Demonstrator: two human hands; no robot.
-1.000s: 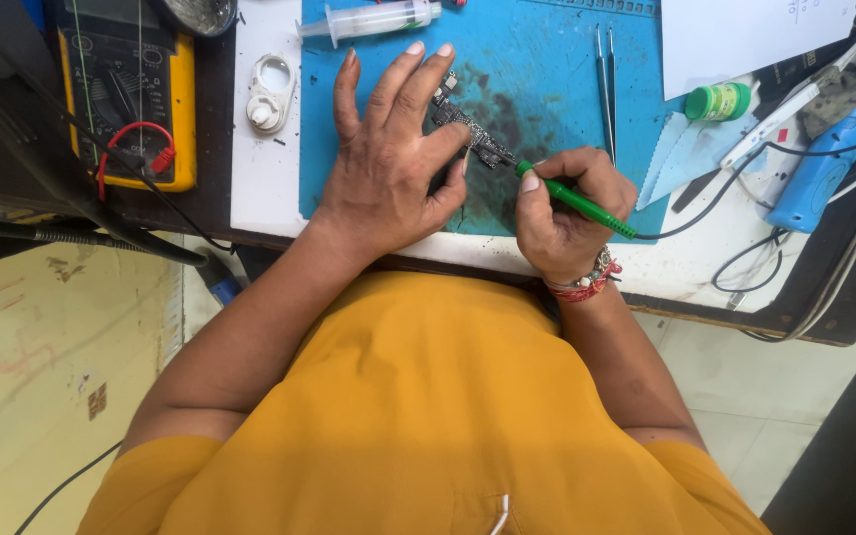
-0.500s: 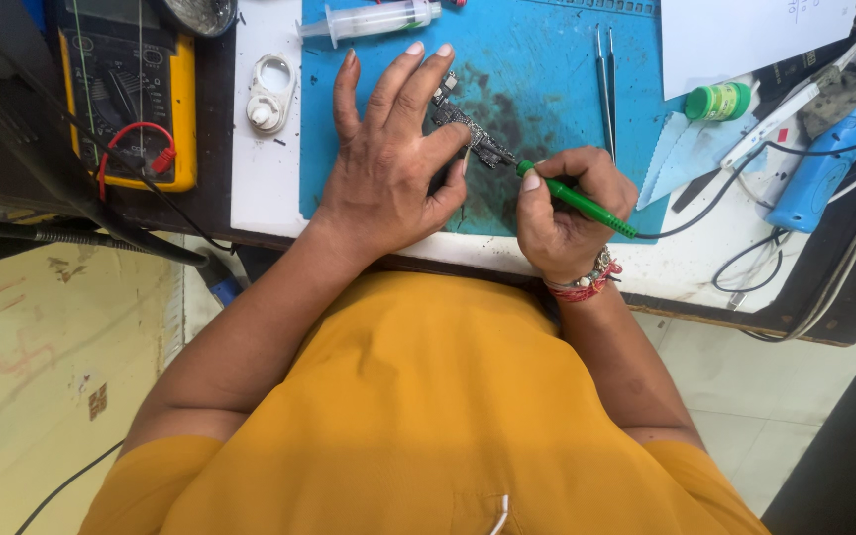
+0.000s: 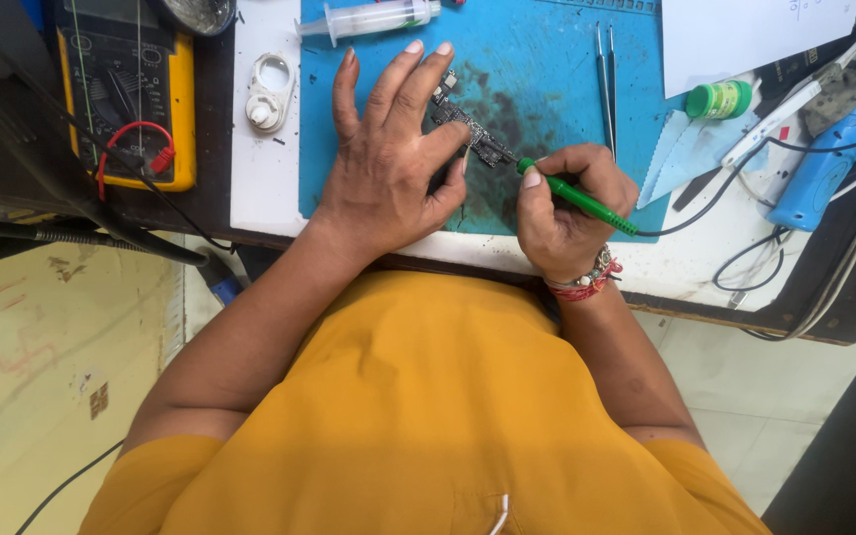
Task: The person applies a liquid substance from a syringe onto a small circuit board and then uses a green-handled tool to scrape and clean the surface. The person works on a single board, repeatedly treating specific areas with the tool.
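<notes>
A small dark circuit board lies on the blue work mat. My left hand lies flat over the board's left part, fingers spread, thumb pressing beside it. My right hand grips a green-handled soldering iron like a pen. Its tip touches the right end of the board. A black cord runs from the iron's back end to the right.
Tweezers lie on the mat, a syringe at its top edge. A yellow multimeter with a red lead sits at left, a white plastic part beside it. At right are a green-capped jar, a blue tool and cables.
</notes>
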